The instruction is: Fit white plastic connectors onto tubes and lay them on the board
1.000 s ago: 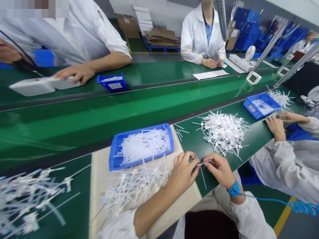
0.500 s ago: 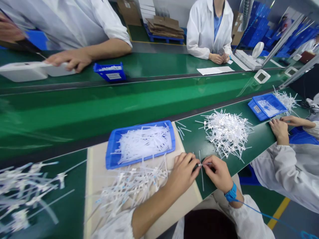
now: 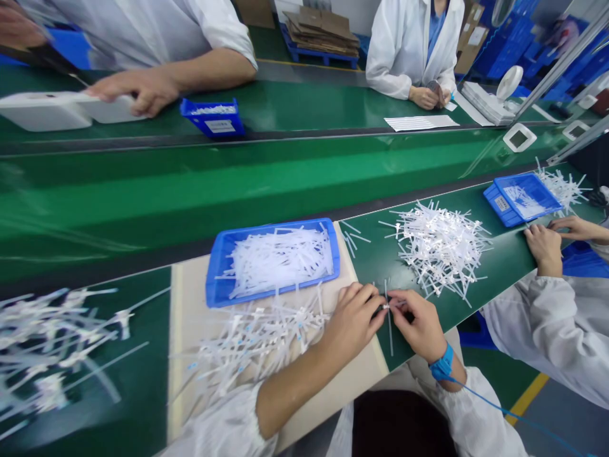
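My left hand (image 3: 353,320) pinches a small white centre piece, thumb and forefinger together, near the edge of a beige board. Facing it, my right hand (image 3: 421,325) closes its fingertips on the same spot. A thin translucent strip (image 3: 391,339) runs through this point, roughly upright in view; finer detail is hidden by my fingertips. Loose strip pieces with white centres, some with blue marks, form a pile (image 3: 257,339) beside my left forearm. Behind that pile, a blue tray (image 3: 215,273) holds many plain strips. Beyond my right hand lies a heap of crossed strips (image 3: 442,247).
The beige board (image 3: 183,355) lies on the green bench. More strip pieces (image 3: 52,343) spread at the left. A blue cord trails from my right wristband (image 3: 442,363). A co-worker's hands (image 3: 547,247) are at the right, by another blue tray (image 3: 507,212). Two people sit across.
The view has tilted slightly, so the bench appears higher and a bit to the right. My hands keep their pinch on the strip, with only slight finger movement.
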Tool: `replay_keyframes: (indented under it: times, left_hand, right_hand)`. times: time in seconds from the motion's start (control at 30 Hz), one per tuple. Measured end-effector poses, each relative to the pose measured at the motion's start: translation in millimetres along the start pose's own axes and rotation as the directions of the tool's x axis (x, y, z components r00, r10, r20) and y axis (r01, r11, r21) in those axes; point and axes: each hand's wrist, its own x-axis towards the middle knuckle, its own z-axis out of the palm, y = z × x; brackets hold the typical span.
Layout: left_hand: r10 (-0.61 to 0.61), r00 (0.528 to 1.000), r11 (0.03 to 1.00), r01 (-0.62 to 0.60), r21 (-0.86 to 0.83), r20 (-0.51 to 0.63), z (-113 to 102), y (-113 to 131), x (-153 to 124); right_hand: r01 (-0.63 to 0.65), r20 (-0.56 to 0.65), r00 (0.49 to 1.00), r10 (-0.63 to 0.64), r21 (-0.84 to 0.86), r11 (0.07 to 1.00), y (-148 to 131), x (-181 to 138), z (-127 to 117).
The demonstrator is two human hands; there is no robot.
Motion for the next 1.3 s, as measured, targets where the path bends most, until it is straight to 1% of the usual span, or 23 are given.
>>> replay_keyframes:
  times: [0.4, 0.63, 0.8, 0.97, 1.13, 1.3]
  left_hand:
    - [-0.017, 1.000, 0.999, 0.017, -0.045, 0.012, 0.7, -0.3, 0.0]
    - [-0.015, 1.000, 0.998, 0.015, -0.054, -0.009, 1.6, 1.7, 0.3]
    - [-0.015, 1.000, 0.999, 0.015, -0.042, 0.003, 4.9, 2.4, 0.4]
    - [0.013, 1.000, 0.999, -0.012, -0.042, 0.016, 4.8, 0.9, 3.5]
    - [0.011, 0.998, 0.999, -0.008, -0.053, 0.058, 2.8, -1.7, 7.7]
    - [0.007, 0.999, 0.999, -0.005, -0.042, 0.045, 1.5, -0.7, 8.4]
  right_hand:
    - [-0.019, 0.024, 1.000, 0.018, 0.042, 0.999, 1.8, 0.6, -2.8]
    - [-0.037, 0.110, 0.993, 0.037, -0.003, 0.999, -4.5, 5.9, -12.0]
    - [0.030, 0.175, 0.984, -0.011, -0.104, 0.994, -9.5, 14.2, -16.4]
    - [0.091, 0.224, 0.974, -0.033, -0.253, 0.963, -10.8, 18.5, -18.7]
    - [0.146, 0.319, 0.946, -0.056, -0.268, 0.952, -12.6, 24.0, -30.8]
    - [0.237, 0.370, 0.925, -0.082, -0.394, 0.888, -18.3, 31.8, -40.7]
